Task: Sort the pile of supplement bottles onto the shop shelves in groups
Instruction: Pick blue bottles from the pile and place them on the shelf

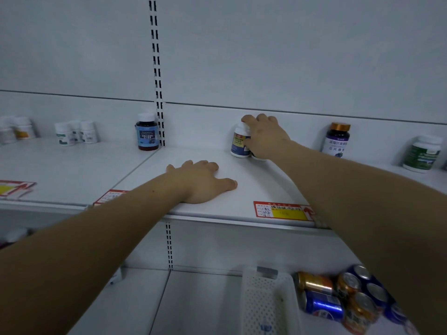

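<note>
Gripping hand: the right grip (pixel 264 139) is curled over a white bottle with a blue and yellow label (pixel 239 142), fingers draped on its cap and thumb against its side.
Held bottle's place: it stands upright on the upper shelf (pixel 72 170), right of the slotted upright (pixel 158 93) and close to the back panel.
Second bottle: a white base (pixel 258 157) shows under the same palm, touching the held bottle on the side away from the upright; the rest is hidden.
Resting hand: the left grip (pixel 200 181) lies flat, palm down, fingers spread and holding nothing, on the shelf right of the upright and nearer the front edge.
Just left of the upright: a dark bottle with a blue label (pixel 147 132) and a white cap.
Further left of the upright: three small white bottles (pixel 76 132) in a tight group, then blurred white bottles (pixel 17 130), one with an orange label.
Far right of the upright: a purple-labelled bottle (pixel 337 140) with a gold cap, then a green-labelled bottle (pixel 422 153), standing apart.
Front edge, right of the upright: a red and yellow price tag (pixel 283 210).
Below and right of the upright: a white perforated basket (pixel 266 301) with drink cans (pixel 338 293) lying just beside it.
</note>
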`<state>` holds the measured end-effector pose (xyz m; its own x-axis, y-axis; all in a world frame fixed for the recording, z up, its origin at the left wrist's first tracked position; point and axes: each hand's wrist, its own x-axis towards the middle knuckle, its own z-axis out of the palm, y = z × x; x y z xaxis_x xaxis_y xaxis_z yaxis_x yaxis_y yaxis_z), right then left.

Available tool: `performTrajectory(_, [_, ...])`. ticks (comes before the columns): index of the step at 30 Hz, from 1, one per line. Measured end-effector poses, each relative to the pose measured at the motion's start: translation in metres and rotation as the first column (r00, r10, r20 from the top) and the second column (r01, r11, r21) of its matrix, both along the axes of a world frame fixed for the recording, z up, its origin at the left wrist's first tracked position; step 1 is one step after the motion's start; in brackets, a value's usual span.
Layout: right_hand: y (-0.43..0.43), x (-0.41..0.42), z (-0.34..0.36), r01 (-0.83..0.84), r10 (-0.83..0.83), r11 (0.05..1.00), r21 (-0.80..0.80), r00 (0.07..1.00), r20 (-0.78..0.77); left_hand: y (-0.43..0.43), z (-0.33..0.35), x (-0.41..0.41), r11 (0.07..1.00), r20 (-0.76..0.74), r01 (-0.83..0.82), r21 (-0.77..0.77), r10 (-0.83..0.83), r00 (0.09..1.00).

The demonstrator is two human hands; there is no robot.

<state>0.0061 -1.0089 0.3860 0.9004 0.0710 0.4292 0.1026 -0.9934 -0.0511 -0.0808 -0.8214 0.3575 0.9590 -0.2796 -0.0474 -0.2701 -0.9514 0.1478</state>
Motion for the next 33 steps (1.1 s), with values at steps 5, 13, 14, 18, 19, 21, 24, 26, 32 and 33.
performTrajectory(5, [-0.003, -0.007, 0.002, 0.005, -0.006, 0.998, 0.067, 1.0, 0.004, 0.0, 0.001, 0.0, 1.0, 0.006, -0.001, 0.003, 0.001, 1.0])
performTrajectory(13, [0.014, -0.005, 0.002, 0.077, -0.078, 0.994, 0.083, 0.997, 0.003, 0.0, -0.001, 0.001, 1.0, 0.001, -0.001, -0.016, 0.001, 1.0])
performTrajectory(14, [0.01, -0.006, 0.0, 0.095, -0.097, 0.992, 0.087, 0.995, 0.01, 0.0, -0.001, 0.001, 1.0, -0.003, 0.0, -0.018, 0.0, 1.0])
performTrajectory(18, [-0.006, -0.01, -0.004, 0.081, -0.083, 0.989, 0.121, 0.996, 0.017, 0.0, -0.002, 0.003, 1.0, 0.004, 0.005, -0.024, -0.005, 1.0])
performTrajectory(19, [-0.007, -0.012, -0.004, 0.071, -0.072, 0.99, 0.119, 0.997, 0.007, 0.0, -0.001, 0.003, 0.999, 0.002, 0.006, -0.031, -0.006, 1.0])
performTrajectory(21, [-0.008, -0.016, -0.003, 0.07, -0.07, 0.992, 0.104, 0.998, -0.005, 0.003, 0.0, 0.005, 0.999, -0.018, 0.004, -0.051, -0.004, 1.0])
performTrajectory(24, [-0.004, -0.023, 0.0, 0.073, -0.074, 0.996, 0.049, 0.997, 0.01, 0.007, 0.005, 0.009, 0.993, -0.089, 0.023, -0.118, -0.034, 0.995])
performTrajectory(26, [0.002, -0.028, 0.004, 0.07, -0.07, 0.997, 0.012, 0.998, 0.009, 0.011, 0.01, 0.009, 0.981, -0.128, 0.039, -0.191, -0.064, 0.99])
performTrajectory(32, [0.051, -0.04, 0.019, -0.017, 0.017, 1.0, -0.003, 1.0, 0.022, 0.059, 0.031, 0.003, 0.966, -0.073, 0.052, -0.252, -0.072, 0.995])
performTrajectory(33, [0.064, -0.042, 0.021, -0.035, 0.035, 0.999, -0.002, 0.999, 0.009, 0.074, 0.033, 0.003, 0.972, -0.05, 0.047, -0.229, -0.06, 0.997])
